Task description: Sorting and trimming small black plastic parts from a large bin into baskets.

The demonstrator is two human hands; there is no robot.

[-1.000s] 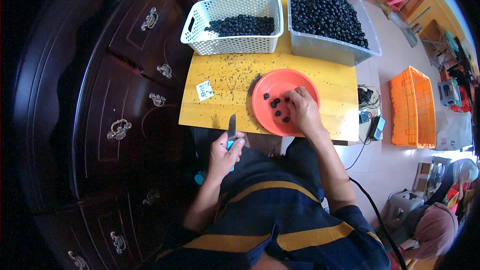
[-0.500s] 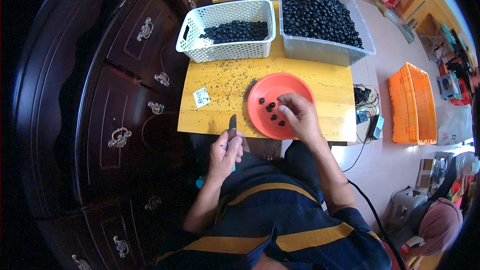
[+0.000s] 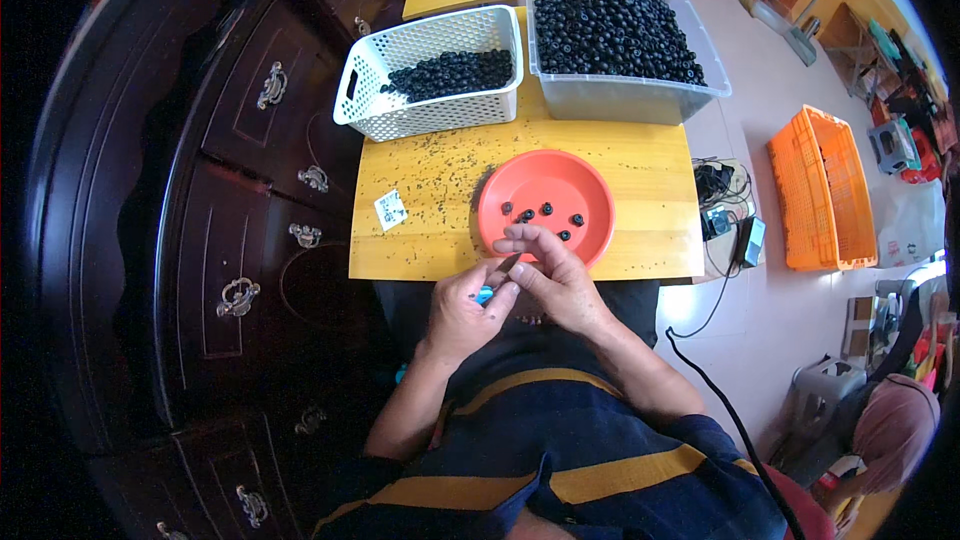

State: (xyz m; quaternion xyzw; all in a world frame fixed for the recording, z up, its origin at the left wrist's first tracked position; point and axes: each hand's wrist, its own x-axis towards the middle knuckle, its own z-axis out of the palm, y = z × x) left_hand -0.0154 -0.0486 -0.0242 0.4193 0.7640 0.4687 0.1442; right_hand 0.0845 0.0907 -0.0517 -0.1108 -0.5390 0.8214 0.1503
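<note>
My left hand (image 3: 464, 312) is closed round a small knife (image 3: 509, 263); its blue handle shows between the fingers and the blade points up and to the right. Against the blade, my right hand (image 3: 560, 287) has its fingers bent and thumb drawn in. Whatever it pinches there is hidden or too small to name. Just beyond both hands stands a round red plastic bowl (image 3: 545, 166). Several small round black pieces (image 3: 547, 209) with dimpled tops lie in it.
A white perforated basket (image 3: 430, 122) and a larger clear bin (image 3: 620, 100), both holding many black pieces, stand at the table's far side. Black crumbs and a printed white card (image 3: 390, 210) lie on the yellow table (image 3: 650, 200). Dark drawers (image 3: 230, 240) rise left; an orange crate (image 3: 800, 190) sits right.
My right hand has left the bowl and come down-left to the knife in my left hand. The knife has turned rightward and the hands now meet. The view has shifted slightly.
</note>
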